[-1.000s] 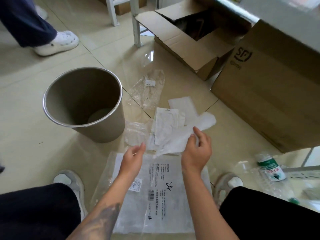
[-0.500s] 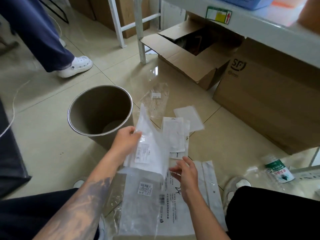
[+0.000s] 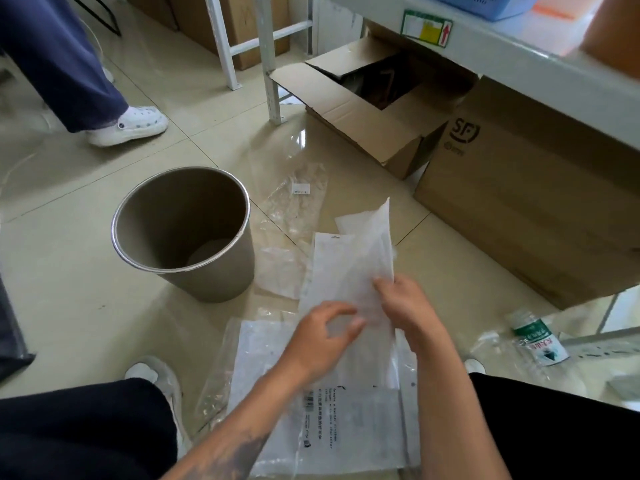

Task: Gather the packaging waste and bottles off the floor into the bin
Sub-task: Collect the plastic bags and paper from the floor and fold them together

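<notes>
My right hand (image 3: 405, 303) is shut on a stack of white plastic packaging sleeves (image 3: 356, 258), whose far end is tilted up off the floor. My left hand (image 3: 322, 337) is just left of it, fingers spread and curled over the sleeves' near end. Under both forearms a large clear bag with printed text (image 3: 332, 427) lies flat. A crumpled clear bag with a small label (image 3: 294, 199) lies beyond, right of the round tan bin (image 3: 221, 282), which stands upright and looks empty. A plastic bottle with a green label (image 3: 536, 341) lies at the right.
Two cardboard boxes stand at the right, one open (image 3: 374, 109) and one closed (image 3: 519, 209), under a grey shelf. White frame legs (image 3: 270, 64) stand behind. Another person's leg and white shoe (image 3: 131, 126) are at the upper left. My knees frame the bottom.
My left hand has let go of the bag it held up beside the bin and moved right to the sleeves. My right hand has moved forward and taken hold of the white sleeves.
</notes>
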